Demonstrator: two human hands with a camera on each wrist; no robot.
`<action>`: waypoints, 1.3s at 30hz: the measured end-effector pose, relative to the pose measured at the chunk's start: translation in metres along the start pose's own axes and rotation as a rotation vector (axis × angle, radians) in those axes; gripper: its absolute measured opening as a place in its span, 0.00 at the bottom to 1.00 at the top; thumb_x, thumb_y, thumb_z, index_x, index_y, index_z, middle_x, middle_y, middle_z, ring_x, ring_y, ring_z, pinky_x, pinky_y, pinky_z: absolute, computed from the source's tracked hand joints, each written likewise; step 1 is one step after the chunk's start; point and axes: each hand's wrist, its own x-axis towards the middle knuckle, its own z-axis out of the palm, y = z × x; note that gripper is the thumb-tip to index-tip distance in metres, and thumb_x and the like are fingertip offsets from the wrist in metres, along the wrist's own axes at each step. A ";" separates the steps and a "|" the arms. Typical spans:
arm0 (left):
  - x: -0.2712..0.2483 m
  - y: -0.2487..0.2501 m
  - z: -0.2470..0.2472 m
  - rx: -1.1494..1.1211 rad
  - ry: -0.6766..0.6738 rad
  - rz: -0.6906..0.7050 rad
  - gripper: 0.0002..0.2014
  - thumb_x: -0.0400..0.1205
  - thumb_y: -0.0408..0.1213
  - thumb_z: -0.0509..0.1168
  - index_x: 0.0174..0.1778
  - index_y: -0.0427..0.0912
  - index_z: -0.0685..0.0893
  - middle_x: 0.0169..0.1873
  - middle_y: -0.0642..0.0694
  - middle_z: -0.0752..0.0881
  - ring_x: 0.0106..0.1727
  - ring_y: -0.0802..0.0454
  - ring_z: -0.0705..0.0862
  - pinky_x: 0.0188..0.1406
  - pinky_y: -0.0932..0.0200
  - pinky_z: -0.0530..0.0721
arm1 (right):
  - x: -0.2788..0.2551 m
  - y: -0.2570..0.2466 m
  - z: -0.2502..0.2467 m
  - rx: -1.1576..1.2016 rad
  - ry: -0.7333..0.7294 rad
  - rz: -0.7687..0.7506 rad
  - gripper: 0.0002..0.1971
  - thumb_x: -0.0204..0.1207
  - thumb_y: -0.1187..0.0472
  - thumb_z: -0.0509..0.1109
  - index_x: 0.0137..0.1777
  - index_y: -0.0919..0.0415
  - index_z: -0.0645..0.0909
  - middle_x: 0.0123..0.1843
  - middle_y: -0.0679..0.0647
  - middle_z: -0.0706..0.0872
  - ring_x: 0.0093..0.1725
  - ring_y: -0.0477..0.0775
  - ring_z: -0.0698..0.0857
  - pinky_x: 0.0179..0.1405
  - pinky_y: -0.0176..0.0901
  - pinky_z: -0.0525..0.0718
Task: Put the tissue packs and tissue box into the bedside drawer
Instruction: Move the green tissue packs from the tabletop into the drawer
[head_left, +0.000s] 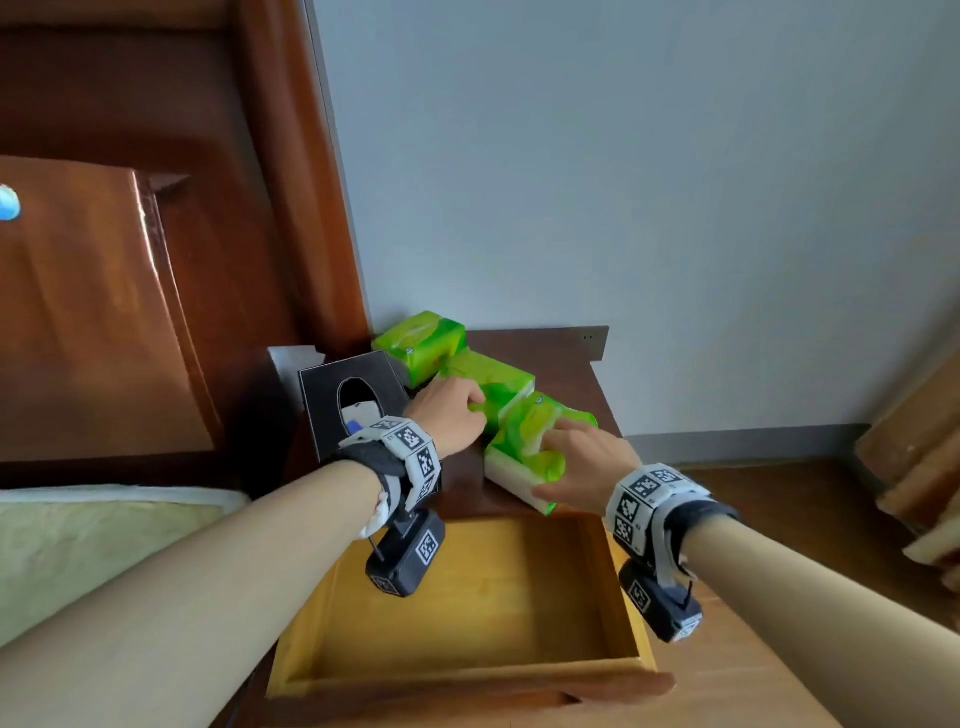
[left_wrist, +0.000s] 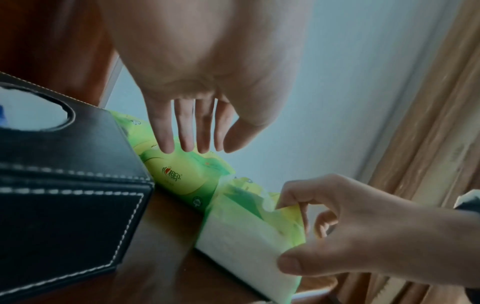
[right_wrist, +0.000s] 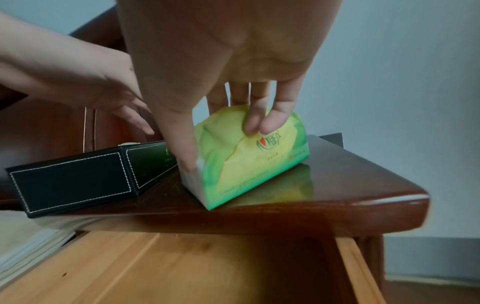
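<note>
Three green tissue packs sit in a diagonal row on the dark wood counter (head_left: 597, 374). Nearest pack (head_left: 530, 452) lies at the front edge, just above the open drawer (head_left: 467, 597); right hand (head_left: 582, 467) grips it from above, thumb on the white end face, fingers curled over the top and denting the wrap. Middle pack (head_left: 498, 384) touches the nearest one; left hand (head_left: 452, 415) is over it, fingers straight and together, tips at its top face; cannot tell if they press or only hover. Far pack (head_left: 421, 338) sits by the wall, no hand on it. Black tissue box (head_left: 353, 410) with white stitching stands at the counter's left, just beside the left wrist and the middle pack, oval opening showing white tissue. Drawer is pulled out below the counter front, light wood inside, nothing in it. Wooden headboard (head_left: 156, 260) and bed (head_left: 78, 545) lie left of the counter.
</note>
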 end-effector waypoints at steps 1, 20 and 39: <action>-0.001 0.004 -0.005 0.008 -0.042 -0.021 0.19 0.79 0.37 0.63 0.67 0.47 0.85 0.67 0.47 0.85 0.68 0.45 0.82 0.67 0.51 0.79 | -0.003 0.001 -0.006 0.002 -0.028 -0.002 0.25 0.66 0.42 0.72 0.62 0.47 0.80 0.59 0.45 0.79 0.61 0.52 0.80 0.47 0.46 0.79; 0.037 0.019 -0.025 0.030 -0.307 -0.076 0.28 0.81 0.36 0.61 0.79 0.41 0.69 0.79 0.49 0.67 0.76 0.45 0.74 0.69 0.43 0.77 | -0.013 0.014 -0.046 0.167 -0.132 0.192 0.09 0.74 0.58 0.74 0.50 0.45 0.80 0.54 0.41 0.76 0.62 0.46 0.74 0.48 0.48 0.84; 0.075 0.020 0.034 0.217 -0.293 -0.087 0.14 0.80 0.48 0.70 0.55 0.42 0.86 0.59 0.44 0.76 0.65 0.42 0.75 0.46 0.48 0.77 | 0.006 0.029 -0.014 0.202 -0.136 0.209 0.06 0.76 0.53 0.73 0.50 0.50 0.87 0.50 0.44 0.81 0.59 0.51 0.75 0.42 0.45 0.76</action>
